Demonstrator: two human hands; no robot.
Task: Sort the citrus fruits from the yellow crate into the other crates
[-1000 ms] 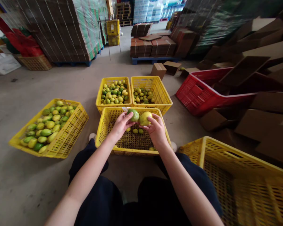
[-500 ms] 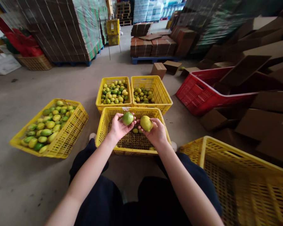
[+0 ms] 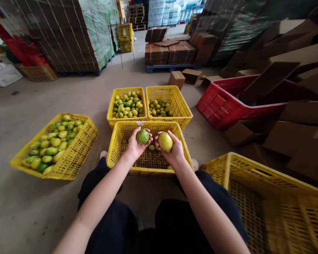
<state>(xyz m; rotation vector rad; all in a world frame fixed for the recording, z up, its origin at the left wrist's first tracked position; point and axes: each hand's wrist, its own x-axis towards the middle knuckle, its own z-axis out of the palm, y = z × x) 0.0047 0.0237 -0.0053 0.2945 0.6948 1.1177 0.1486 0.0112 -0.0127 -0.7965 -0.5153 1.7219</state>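
Note:
A green lemon [image 3: 142,137] rests in my left hand [image 3: 135,146], the fingers curled around its underside. My right hand [image 3: 177,150] holds a yellow lemon [image 3: 165,141], its thumb along the fruit's outer side. Both hands are above the near yellow crate [image 3: 116,141], a little apart from each other. A few lemons [image 3: 151,147] lie on that crate's floor, partly hidden by my hands.
Behind stand two yellow crates, the left one [image 3: 110,109] fuller of green and yellow lemons than the right [image 3: 184,106]. Another full crate [image 3: 82,148] sits left. A large yellow crate [image 3: 229,169] is at right, a red crate [image 3: 219,102] with cardboard [image 3: 291,137] beyond.
Both lemons have been turned in my hands, and the hands have drawn slightly apart. The view has shifted a little; the crates stay in place.

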